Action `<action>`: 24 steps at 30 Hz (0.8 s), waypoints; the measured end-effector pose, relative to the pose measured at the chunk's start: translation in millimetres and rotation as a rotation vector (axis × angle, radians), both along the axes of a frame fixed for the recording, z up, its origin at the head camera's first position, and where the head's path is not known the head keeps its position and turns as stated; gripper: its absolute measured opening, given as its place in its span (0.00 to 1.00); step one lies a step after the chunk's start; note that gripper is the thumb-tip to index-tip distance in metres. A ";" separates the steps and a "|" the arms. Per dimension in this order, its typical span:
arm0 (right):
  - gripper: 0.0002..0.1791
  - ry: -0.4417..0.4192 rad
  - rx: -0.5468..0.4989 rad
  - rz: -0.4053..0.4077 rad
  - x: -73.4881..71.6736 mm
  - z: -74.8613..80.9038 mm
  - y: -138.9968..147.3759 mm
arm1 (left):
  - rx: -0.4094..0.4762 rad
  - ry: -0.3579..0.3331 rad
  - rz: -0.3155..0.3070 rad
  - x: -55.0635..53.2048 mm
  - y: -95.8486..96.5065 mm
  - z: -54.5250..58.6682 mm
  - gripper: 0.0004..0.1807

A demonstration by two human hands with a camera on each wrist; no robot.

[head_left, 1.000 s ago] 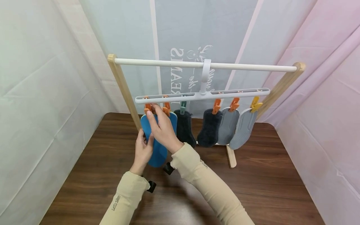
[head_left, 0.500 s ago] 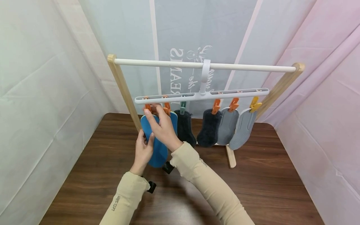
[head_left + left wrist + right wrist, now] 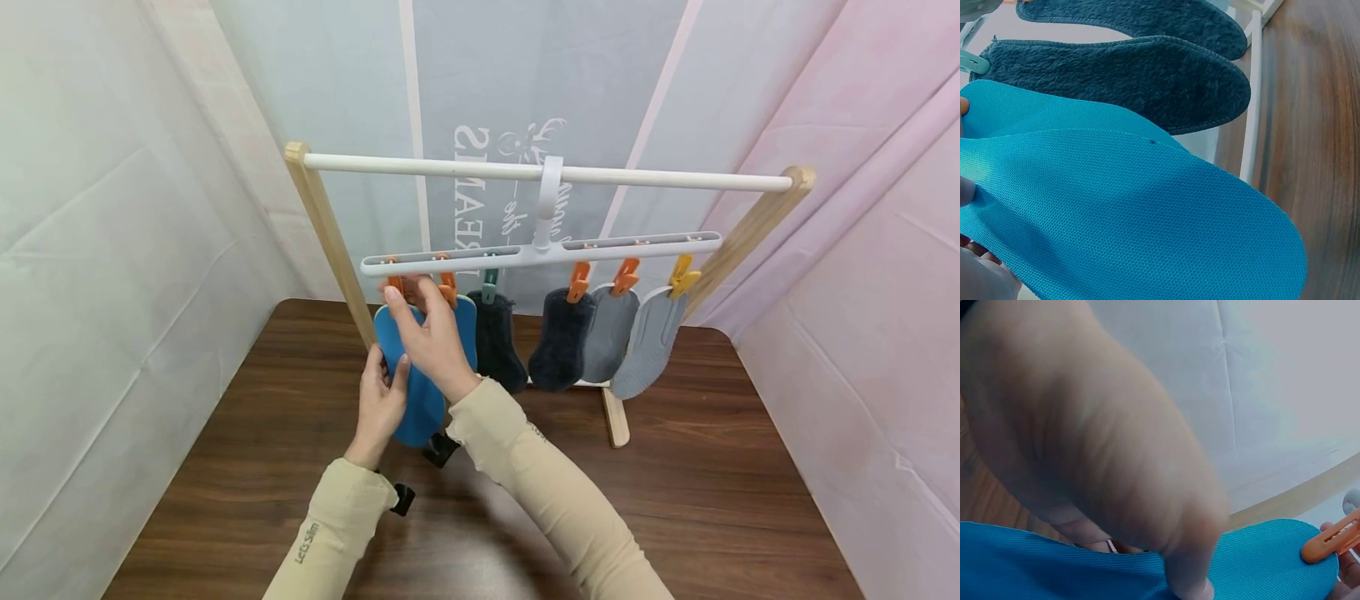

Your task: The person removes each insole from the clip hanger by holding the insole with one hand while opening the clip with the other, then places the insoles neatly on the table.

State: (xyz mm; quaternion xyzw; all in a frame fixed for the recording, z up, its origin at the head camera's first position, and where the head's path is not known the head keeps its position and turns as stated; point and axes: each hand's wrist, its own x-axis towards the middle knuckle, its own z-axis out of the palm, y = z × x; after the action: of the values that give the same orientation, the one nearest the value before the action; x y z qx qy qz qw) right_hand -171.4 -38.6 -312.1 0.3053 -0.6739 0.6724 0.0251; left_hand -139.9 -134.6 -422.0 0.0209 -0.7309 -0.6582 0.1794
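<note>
In the head view my left hand grips a blue insole by its left edge, thumb on the front face. My right hand is at the insole's top, thumb and fingers pinching the leftmost orange clip. The right wrist view shows this clip with its tip over the insole's rounded end. A second blue insole hangs just behind, under another orange clip. Both clips belong to a white hanger. The left wrist view shows the two blue insoles overlapping.
A dark fuzzy insole hangs from a green clip. Further right hang another dark insole and two grey ones. The hanger hooks over a white rod of a wooden rack, which stands on a brown table.
My right thumb has shifted slightly up over the leftmost clip. The hanger and its insoles sway a little; my left hand stays on the blue insole.
</note>
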 end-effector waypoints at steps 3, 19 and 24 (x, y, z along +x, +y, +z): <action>0.21 -0.009 -0.014 -0.005 -4.6 -4.6 -2.6 | -0.010 0.004 0.008 0.9 0.5 -0.2 0.17; 0.18 -0.021 -0.148 -0.005 -17.7 -22.6 -11.8 | -0.061 -0.036 0.017 8.5 2.3 -10.4 0.13; 0.18 0.001 -0.144 -0.005 -19.7 -23.4 -11.6 | -0.080 -0.058 0.010 12.1 4.2 -14.7 0.14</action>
State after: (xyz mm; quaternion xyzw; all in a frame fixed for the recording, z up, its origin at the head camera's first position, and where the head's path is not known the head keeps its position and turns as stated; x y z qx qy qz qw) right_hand -191.0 -50.2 -335.5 0.3015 -0.6246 0.7188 0.0489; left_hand -127.8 -130.5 -436.7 0.0362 -0.7614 -0.6267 0.1621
